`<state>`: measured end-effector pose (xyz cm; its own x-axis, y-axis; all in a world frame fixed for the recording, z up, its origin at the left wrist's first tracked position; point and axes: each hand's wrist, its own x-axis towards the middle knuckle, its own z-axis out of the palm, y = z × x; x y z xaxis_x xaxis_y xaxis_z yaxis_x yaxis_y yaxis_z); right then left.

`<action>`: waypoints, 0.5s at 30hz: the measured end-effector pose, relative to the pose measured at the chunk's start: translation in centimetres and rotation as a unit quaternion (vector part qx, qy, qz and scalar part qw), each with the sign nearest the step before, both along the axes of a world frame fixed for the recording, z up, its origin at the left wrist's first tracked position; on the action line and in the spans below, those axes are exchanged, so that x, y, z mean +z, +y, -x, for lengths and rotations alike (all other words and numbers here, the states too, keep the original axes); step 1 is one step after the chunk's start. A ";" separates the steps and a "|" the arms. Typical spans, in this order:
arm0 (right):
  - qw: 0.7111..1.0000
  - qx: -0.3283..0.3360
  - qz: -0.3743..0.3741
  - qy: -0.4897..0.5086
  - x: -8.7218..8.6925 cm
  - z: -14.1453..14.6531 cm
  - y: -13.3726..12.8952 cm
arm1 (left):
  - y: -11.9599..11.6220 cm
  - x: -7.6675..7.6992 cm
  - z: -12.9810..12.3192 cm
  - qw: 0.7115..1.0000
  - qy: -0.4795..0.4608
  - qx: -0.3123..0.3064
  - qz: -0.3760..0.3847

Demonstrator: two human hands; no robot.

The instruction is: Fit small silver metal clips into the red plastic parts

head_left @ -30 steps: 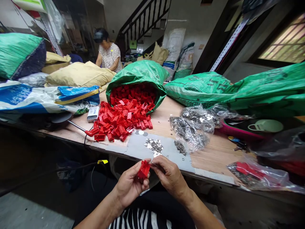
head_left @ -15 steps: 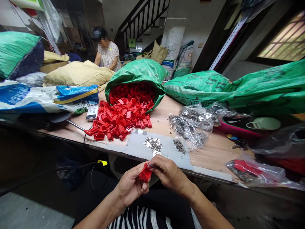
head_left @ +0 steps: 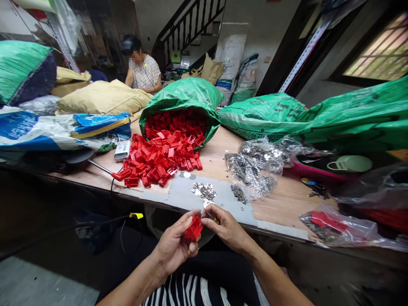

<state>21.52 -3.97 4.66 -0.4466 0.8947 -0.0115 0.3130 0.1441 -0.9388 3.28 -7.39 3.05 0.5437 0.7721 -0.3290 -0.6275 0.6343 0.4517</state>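
Note:
My left hand (head_left: 174, 244) is closed around a small red plastic piece (head_left: 194, 228), an open, box-like shape with its hollow side partly turned up. Close beside it, my right hand (head_left: 225, 225) pinches a thin metal tool (head_left: 205, 211); a bit of yellow shows between the fingers, and the rest is hidden. Its tip is near the red piece's upper edge, but I cannot tell whether they touch. Just beyond my hands, small shiny metal pieces (head_left: 204, 192) lie in a pile on a grey sheet (head_left: 181, 195), with a darker pile of small metal parts (head_left: 238, 193) to its right.
Red pieces (head_left: 156, 159) spill from a green sack (head_left: 188, 91). Clear bags of metal parts (head_left: 251, 170) lie to the right, near a pink tray (head_left: 314, 173) holding a pale cup (head_left: 352, 164). More sacks (head_left: 105, 100) line the back. Another person (head_left: 145, 72) sits behind them.
The red piece has tilted in my left hand so its hollow side shows more. My right hand has drawn slightly away to the right, and the tool in it stands more upright.

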 end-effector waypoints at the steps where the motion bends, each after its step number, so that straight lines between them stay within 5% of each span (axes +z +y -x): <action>1: 1.000 0.005 0.004 0.007 -0.1 0.1 0.0 | 0.0 0.0 0.0 1.000 0.004 -0.002 -0.002; 10: 0.999 0.033 0.010 -0.004 -1.4 0.2 -0.3 | 0.4 -0.9 -0.6 0.997 0.066 -0.026 0.014; 15: 1.000 -0.025 0.015 0.011 -2.6 -0.1 -0.5 | 0.5 -1.5 -0.6 0.962 0.244 -0.022 -0.118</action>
